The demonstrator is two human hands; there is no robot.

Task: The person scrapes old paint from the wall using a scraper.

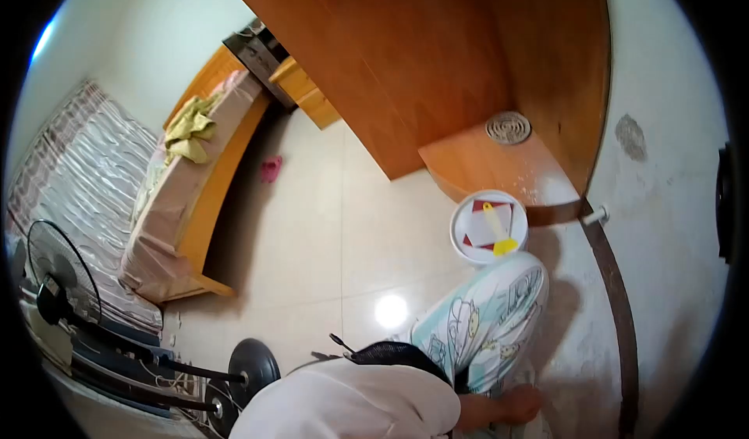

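My right hand (521, 404) is low at the right, beside my patterned trousers and close to the pale wall. Its fingers look curled closed, and what they hold, if anything, is hidden. I cannot see my left hand. Beyond my knee (519, 283) stands a round white bucket (458, 240). A yellow scraper (493, 219) lies on top of it, over a whitish sheet (477, 227) and a dark red sheet (477, 242).
A wooden cabinet (406, 57) with a rounded end shelf (499, 162) holds a coiled round item (508, 128). The wall (663, 228) has a rough grey patch. At left are a bed (211, 221), a fan (62, 275), black weight plates (253, 370) and a pink slipper (271, 169).
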